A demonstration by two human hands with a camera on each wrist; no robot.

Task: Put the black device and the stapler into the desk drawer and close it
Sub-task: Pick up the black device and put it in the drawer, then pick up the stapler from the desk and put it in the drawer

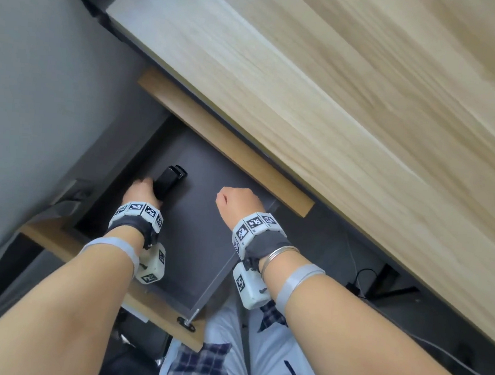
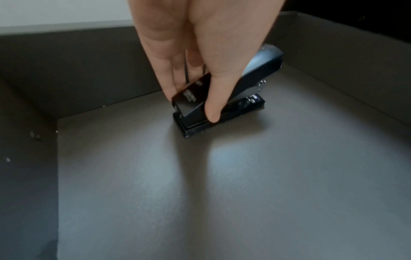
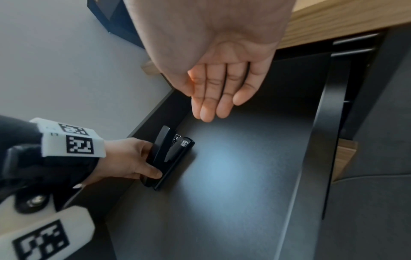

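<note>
The desk drawer [image 1: 207,231] is pulled out, with a dark grey floor [image 2: 200,193] and walls. A black stapler [image 1: 170,179] stands with its base on the drawer floor near the left wall. My left hand [image 1: 140,192] grips the stapler [image 2: 255,75] from above, thumb on one side and fingers on the other, as the left hand [image 2: 191,105] shows close up. My right hand [image 1: 236,201] hovers over the middle of the drawer [image 3: 233,176], its fingers [image 3: 209,105] straight and holding nothing. I see no other black device.
The light wooden desktop [image 1: 336,90] overhangs the back of the drawer. The wooden drawer front [image 1: 156,313] is close to my legs [image 1: 256,365]. A grey wall [image 1: 40,97] runs along the left. Black cables [image 1: 363,279] lie on the floor at right.
</note>
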